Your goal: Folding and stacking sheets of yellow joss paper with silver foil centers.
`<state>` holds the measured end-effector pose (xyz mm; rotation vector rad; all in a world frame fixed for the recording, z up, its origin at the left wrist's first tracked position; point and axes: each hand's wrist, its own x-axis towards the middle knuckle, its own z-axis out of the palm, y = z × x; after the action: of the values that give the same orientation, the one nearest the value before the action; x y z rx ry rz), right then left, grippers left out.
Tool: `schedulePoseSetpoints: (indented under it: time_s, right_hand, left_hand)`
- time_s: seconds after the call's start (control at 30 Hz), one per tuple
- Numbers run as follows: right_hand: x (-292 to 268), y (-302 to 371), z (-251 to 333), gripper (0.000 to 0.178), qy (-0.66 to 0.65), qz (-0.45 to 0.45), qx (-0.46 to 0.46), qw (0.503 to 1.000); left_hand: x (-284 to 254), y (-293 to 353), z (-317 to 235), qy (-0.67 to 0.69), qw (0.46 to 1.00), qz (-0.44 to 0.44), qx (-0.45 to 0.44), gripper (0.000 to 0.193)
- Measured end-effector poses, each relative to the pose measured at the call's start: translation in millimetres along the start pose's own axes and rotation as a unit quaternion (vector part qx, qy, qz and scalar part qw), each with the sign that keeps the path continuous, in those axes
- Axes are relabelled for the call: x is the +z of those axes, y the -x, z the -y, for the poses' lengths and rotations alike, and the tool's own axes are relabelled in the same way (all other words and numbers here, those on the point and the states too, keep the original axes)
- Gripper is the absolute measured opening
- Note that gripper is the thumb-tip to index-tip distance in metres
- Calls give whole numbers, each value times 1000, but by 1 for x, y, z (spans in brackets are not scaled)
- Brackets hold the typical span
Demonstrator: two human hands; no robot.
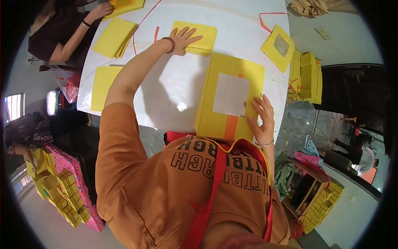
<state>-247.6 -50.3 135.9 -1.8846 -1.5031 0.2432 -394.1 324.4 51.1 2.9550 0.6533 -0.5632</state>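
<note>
My left hand reaches across the table with its fingers spread. It lies flat on a small stack of yellow paper sheets. Right in front of my body is a thicker, larger stack of yellow paper, with a white rectangular sheet on top and an orange band running beneath that sheet. At this stack's right edge rests my right hand, fingers bent and thumb apart, with nothing seen gripped in it.
More yellow paper stacks lie on the white-covered table: one at far left, one at near left. A yellow piece with a grey window is at right, near a red ribbon. Another person's hand touches yellow paper.
</note>
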Motion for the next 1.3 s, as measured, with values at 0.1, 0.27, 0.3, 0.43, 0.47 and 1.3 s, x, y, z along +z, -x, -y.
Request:
schedulePoseSetpoints:
  time_s: [0.1,0.27,0.3,0.43,0.47,1.3]
  right_hand:
    - [-4,-4,5,42,3,38,-29,999]
    - [-1,-2,-1,41,-24,57,-43,997]
    - [-1,-2,-2,41,-27,60,-45,997]
    - [4,1,-8,36,-70,57,-26,996]
    - [6,0,-10,36,-71,58,-16,996]
    - [25,9,-41,39,-311,29,-4,950]
  left_hand:
    - [-14,-1,5,-14,999,27,18,89]
    - [-34,18,2,6,999,-47,25,85]
    - [-36,24,0,5,999,-45,27,85]
    - [-34,60,-10,209,954,-215,24,69]
    - [-32,72,-20,284,921,-259,58,64]
    - [-24,198,-185,288,872,-295,263,16]
